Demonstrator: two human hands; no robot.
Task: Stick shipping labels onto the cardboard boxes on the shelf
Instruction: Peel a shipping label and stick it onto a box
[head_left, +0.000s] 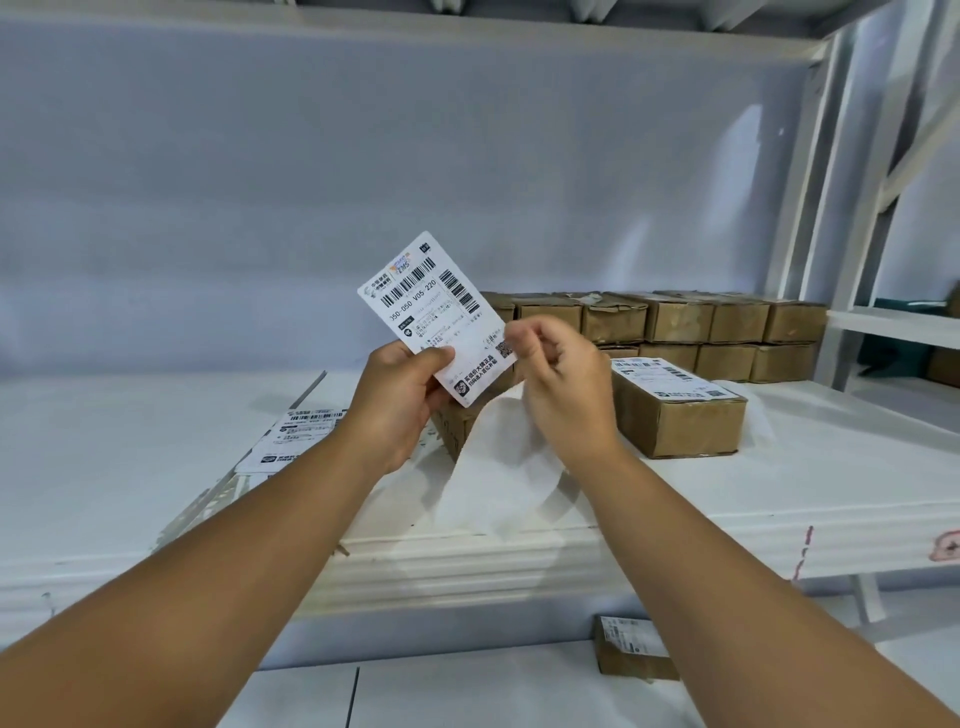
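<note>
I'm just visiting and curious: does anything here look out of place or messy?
One labelled box lies on the floor below the shelf. Some stacked boxes at the back have torn, crumpled tops. Otherwise nothing stands out.

A packing stockroom: white metal shelving (519, 551), stacked cardboard boxes (680, 317), loose shipping labels (291, 436).

Evenly and softly lit, bright, no hard glare. Faint shadows only, under the backing paper (498, 467) below the fingers (524, 343). Sharp print on the label (431, 312) pinched at the fingertips; soft and slightly smeared farther out. Strong wide-angle bending toward the edges, shelf (779, 509) lines curving, forearms stretched large near the bottom corners.
</note>
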